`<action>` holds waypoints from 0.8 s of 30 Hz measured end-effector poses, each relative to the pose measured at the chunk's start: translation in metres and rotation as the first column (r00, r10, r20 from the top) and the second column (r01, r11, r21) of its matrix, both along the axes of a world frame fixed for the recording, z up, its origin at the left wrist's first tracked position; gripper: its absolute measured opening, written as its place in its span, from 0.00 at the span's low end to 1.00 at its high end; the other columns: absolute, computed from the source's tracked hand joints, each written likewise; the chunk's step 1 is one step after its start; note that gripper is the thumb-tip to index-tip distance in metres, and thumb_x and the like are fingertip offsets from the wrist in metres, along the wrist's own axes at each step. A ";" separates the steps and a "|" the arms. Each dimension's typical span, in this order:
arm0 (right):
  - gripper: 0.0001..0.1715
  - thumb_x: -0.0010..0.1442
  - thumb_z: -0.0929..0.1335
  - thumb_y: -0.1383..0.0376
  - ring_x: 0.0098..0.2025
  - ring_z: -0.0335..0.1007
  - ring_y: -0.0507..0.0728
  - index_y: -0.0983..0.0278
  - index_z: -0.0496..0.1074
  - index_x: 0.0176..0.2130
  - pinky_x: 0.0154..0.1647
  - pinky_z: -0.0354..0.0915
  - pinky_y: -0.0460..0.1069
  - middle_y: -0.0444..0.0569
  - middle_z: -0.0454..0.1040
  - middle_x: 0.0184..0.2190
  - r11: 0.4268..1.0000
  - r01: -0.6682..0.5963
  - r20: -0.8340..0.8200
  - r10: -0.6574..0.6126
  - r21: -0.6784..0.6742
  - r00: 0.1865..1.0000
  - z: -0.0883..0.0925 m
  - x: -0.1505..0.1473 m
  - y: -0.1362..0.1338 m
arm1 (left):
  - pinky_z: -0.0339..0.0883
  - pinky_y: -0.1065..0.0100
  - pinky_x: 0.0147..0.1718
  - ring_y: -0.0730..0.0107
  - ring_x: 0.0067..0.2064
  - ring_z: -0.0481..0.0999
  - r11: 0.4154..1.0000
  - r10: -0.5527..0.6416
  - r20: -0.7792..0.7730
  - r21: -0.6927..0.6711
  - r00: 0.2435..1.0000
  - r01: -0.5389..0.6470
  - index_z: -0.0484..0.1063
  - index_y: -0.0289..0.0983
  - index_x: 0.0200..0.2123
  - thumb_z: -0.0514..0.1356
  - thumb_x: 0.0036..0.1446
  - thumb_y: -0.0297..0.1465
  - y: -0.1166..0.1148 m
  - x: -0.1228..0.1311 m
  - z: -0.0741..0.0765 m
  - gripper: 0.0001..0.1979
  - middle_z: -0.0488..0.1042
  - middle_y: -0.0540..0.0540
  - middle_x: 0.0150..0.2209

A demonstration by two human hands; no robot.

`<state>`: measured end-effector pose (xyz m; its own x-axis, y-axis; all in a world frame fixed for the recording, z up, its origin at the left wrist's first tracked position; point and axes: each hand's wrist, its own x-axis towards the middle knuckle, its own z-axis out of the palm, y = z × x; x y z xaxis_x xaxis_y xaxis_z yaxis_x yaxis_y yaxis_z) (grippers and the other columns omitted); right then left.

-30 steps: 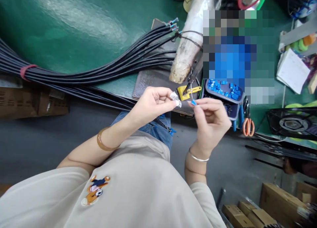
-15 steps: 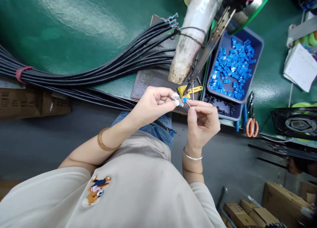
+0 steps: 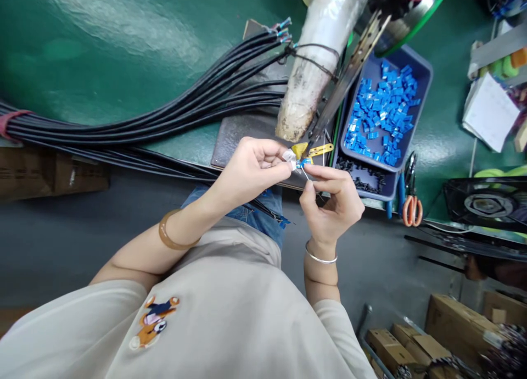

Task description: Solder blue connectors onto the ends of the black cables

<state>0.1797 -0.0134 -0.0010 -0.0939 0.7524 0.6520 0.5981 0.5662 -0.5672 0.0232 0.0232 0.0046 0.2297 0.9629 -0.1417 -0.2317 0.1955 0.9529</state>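
One head-worn view, looking forward and steeply down over the wearer's own body.
The pale shirt (image 3: 230,318) fills the bottom of the view, nearest the lens; the forearms stretch away from it, so the left hand (image 3: 253,167) and right hand (image 3: 334,203) sit around mid-picture, small in a wide field. Beyond them the green bench (image 3: 123,33) spans the top, seen from above, while gray floor (image 3: 102,230) shows on both sides and cartons (image 3: 457,324) reach the lower right corner.
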 end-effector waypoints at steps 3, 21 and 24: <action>0.12 0.55 0.69 0.76 0.40 0.78 0.53 0.61 0.67 0.32 0.39 0.76 0.51 0.45 0.80 0.39 1.000 -0.003 0.004 0.003 0.006 1.000 0.001 0.000 0.002 | 0.52 0.79 0.19 0.85 0.21 0.59 1.000 0.016 -0.002 0.013 1.000 -0.016 0.73 0.32 0.22 0.62 0.46 0.20 0.001 0.001 0.000 0.04 0.65 0.53 0.19; 0.10 0.56 0.69 0.74 0.40 0.78 0.54 0.60 0.66 0.32 0.39 0.74 0.51 0.44 0.80 0.39 1.000 0.001 0.123 -0.002 0.007 0.992 0.007 0.003 0.001 | 0.51 0.77 0.19 0.85 0.21 0.58 1.000 -0.007 -0.055 0.017 0.998 0.008 0.71 0.33 0.21 0.62 0.46 0.20 0.001 -0.001 0.001 0.05 0.63 0.54 0.19; 0.10 0.56 0.69 0.74 0.39 0.78 0.53 0.60 0.66 0.32 0.40 0.74 0.51 0.44 0.80 0.38 1.000 0.002 0.098 -0.001 -0.010 0.995 0.007 0.004 0.002 | 0.50 0.77 0.19 0.84 0.22 0.56 0.997 0.003 -0.101 0.079 0.995 0.005 0.71 0.33 0.21 0.61 0.47 0.20 0.000 0.000 0.002 0.05 0.61 0.54 0.19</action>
<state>0.1838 -0.0117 0.0065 -0.1557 0.7591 0.6320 0.6518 0.5598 -0.5117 0.0232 0.0229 0.0071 0.2186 0.9718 -0.0880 -0.1333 0.1191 0.9839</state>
